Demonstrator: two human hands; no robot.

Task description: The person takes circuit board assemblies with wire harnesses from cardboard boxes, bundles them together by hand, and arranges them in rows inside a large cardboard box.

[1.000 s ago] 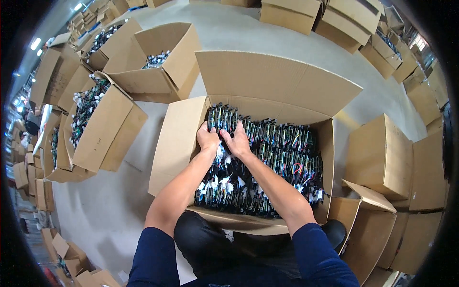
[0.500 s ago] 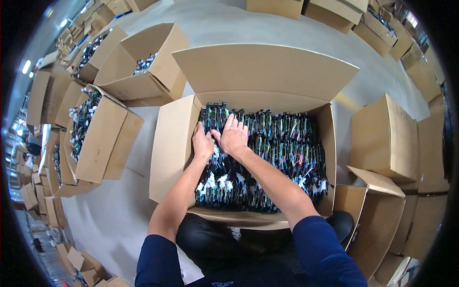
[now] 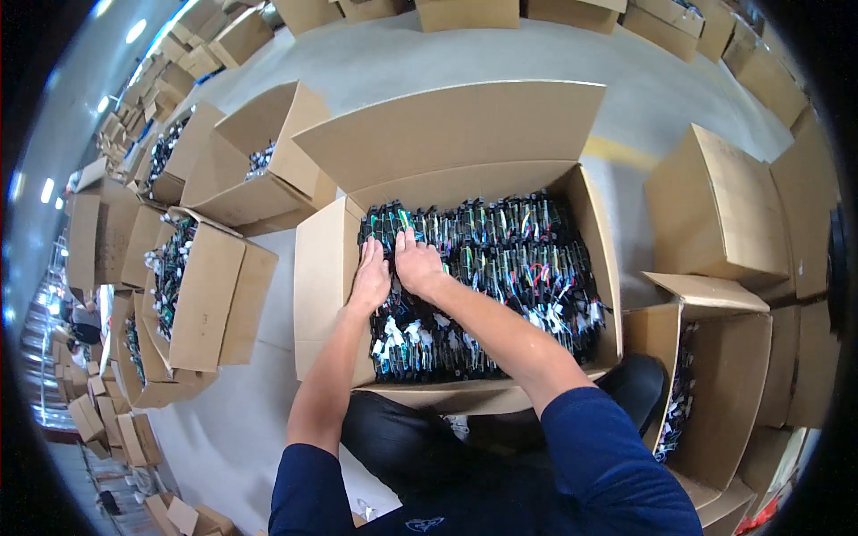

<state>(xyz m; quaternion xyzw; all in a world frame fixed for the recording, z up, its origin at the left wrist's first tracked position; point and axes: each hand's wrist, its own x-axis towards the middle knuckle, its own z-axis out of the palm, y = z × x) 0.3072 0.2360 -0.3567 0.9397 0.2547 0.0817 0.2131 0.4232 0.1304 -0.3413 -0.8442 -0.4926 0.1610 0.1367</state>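
- Wired black parts point(image 3: 527, 268) sit packed in our cardboard box point(image 3: 447, 134), in rows running left to right.
- They lie under both our hands and extend rightward, nearer our right hand point(image 3: 417, 266).
- Each part's long edge points away from us.
- Our left hand's point(image 3: 371, 284) fingers are straight, together; we cannot tell whether either hand pinches anything.

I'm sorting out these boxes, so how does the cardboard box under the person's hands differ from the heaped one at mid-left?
In the near box, dark parts stand in close rows; in the mid-left box, the heap lies jumbled. The near box has the left hand and right hand at its parts; the mid-left box has no hands. Both are open brown cardboard.
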